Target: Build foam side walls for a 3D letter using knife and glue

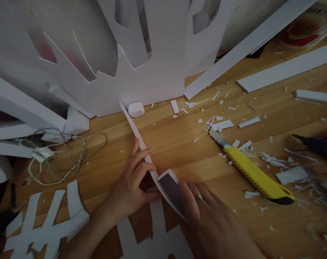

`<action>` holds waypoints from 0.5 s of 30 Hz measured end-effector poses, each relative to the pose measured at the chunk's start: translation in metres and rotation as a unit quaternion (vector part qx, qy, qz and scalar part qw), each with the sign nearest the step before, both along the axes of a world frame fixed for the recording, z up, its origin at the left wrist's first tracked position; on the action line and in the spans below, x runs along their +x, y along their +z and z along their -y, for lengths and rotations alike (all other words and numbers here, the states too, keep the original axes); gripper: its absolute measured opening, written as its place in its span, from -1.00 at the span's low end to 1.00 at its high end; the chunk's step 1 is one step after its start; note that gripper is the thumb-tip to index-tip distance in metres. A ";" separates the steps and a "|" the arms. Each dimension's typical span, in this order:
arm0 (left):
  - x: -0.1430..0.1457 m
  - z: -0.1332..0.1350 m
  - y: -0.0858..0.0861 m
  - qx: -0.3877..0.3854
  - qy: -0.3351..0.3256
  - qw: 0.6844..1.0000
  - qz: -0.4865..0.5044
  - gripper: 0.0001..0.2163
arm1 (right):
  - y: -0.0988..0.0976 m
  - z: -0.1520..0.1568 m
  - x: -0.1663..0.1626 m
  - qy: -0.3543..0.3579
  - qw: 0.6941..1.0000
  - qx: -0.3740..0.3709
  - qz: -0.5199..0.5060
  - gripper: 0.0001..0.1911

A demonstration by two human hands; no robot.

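Note:
A long white foam-board strip (pixel 133 124) stands on its edge on the wooden floor and runs from the big cut-out board toward me. My left hand (pixel 132 183) presses its fingers against the strip's left face, thumb underneath. My right hand (pixel 206 216), with a ring on one finger, holds the near part of the strip, where a short piece (pixel 169 178) bends off at a corner. Both hands are closed on the strip. A yellow utility knife (pixel 252 172) lies on the floor to the right with its blade out, untouched.
A large white cut-out board (pixel 152 54) leans at the back. Long white strips (pixel 284 70) lie at the upper right, and several small offcuts (pixel 222 124) litter the floor. A white cable (pixel 58 151) coils at the left. Cut-out foam shapes (pixel 44 223) lie near me.

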State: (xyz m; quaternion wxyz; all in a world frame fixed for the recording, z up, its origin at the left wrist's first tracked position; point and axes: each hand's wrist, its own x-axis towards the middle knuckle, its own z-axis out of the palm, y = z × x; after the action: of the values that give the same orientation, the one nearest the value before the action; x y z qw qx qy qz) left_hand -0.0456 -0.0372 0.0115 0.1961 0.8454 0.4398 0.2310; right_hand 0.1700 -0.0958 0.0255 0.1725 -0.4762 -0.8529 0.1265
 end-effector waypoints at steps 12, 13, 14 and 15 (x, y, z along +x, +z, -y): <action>-0.003 -0.005 -0.003 0.069 -0.024 0.996 -0.053 -0.71 | 0.015 0.041 0.109 -0.294 0.949 0.047 -0.102 -0.73; -0.003 -0.007 -0.003 0.080 -0.029 0.994 -0.064 -0.68 | 0.011 0.037 0.111 -0.291 0.950 0.066 -0.090 -0.73; -0.004 -0.011 -0.002 0.091 -0.037 0.992 -0.077 -0.64 | 0.007 0.032 0.110 -0.282 0.953 0.081 -0.069 -0.72; -0.004 -0.015 -0.001 0.097 -0.046 0.990 -0.094 -0.62 | 0.004 0.026 0.108 -0.276 0.957 0.079 -0.036 -0.69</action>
State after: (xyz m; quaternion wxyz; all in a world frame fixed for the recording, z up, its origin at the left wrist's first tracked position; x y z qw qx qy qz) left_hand -0.0500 -0.0221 0.0109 0.0814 0.8979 0.3923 0.1825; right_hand 0.2777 -0.1221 0.0293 0.2685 -0.6730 -0.6888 0.0232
